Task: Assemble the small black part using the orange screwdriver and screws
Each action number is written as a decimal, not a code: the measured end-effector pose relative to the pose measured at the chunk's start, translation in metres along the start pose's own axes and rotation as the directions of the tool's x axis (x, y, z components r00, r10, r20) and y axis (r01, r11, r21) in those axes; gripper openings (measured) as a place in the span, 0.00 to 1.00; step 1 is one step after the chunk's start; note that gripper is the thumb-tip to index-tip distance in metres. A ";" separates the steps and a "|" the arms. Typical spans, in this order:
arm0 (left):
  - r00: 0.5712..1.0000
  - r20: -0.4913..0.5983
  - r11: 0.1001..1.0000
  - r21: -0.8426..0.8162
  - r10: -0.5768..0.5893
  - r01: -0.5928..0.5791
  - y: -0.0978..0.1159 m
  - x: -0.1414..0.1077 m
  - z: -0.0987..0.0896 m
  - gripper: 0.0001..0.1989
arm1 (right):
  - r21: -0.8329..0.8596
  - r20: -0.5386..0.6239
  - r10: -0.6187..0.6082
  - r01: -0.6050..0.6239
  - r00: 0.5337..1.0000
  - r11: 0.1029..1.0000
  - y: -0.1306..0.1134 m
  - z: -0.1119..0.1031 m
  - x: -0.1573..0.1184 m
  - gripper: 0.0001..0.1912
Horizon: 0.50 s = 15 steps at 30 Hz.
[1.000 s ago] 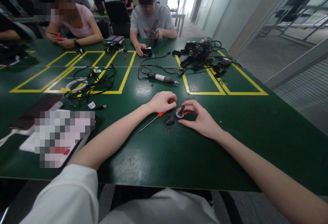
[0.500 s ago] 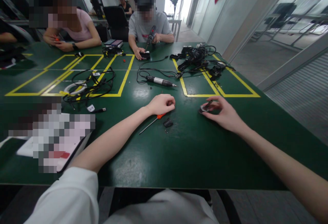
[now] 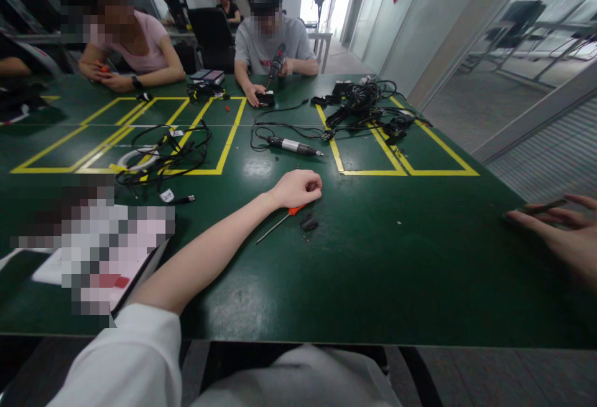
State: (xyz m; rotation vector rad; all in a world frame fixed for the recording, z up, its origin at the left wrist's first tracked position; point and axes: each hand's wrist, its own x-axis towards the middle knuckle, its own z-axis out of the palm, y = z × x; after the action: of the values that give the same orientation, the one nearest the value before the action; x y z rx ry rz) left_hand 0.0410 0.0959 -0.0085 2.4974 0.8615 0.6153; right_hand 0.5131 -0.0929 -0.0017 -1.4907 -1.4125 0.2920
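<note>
My left hand [image 3: 298, 188] rests on the green table with its fingers curled; whatever is inside the curl, if anything, is hidden. Beneath it lies an orange-handled screwdriver [image 3: 275, 227], its shaft pointing toward the lower left. Just right of the screwdriver sit a small black part [image 3: 308, 222] and some tiny bits. At the far right edge of the view, my right hand [image 3: 559, 224] is closed on a dark, thin object [image 3: 543, 207], blurred and partly out of the picture.
An electric screwdriver [image 3: 293, 146] with a cord lies beyond my left hand. Black cables are heaped at the back right [image 3: 357, 105] and left [image 3: 186, 152]. A pinkish item [image 3: 149, 233] lies at left. Across the table, a person [image 3: 275, 46] holds a power tool.
My right hand has swept far to the right with the dark object, from near the middle of the table to its right edge. My left hand has stayed in place.
</note>
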 end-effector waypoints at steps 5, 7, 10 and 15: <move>1.000 0.004 1.000 -0.007 -0.001 0.001 0.000 0.000 0.000 0.07 | -0.431 -0.292 -0.200 0.058 0.935 0.900 -0.090 0.057 -0.011 0.27; 1.000 0.007 1.000 -0.008 0.000 0.000 0.001 -0.001 -0.001 0.07 | -0.338 0.073 -0.368 0.370 0.927 0.865 -0.133 0.096 -0.013 0.14; 1.000 0.009 1.000 -0.004 0.000 0.000 0.001 -0.001 -0.001 0.07 | -0.013 0.502 -0.505 0.590 0.702 0.807 -0.179 0.158 -0.015 0.12; 1.000 0.002 1.000 0.010 -0.007 0.007 0.004 0.000 -0.001 0.05 | 0.091 0.763 -0.554 0.793 0.333 0.602 -0.201 0.234 -0.013 0.20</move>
State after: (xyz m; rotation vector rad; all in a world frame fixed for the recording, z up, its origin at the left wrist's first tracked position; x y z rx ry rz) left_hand 0.0420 0.0933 -0.0056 2.5022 0.8741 0.6078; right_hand 0.2138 -0.0309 0.0412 -0.8090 -2.7550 0.1180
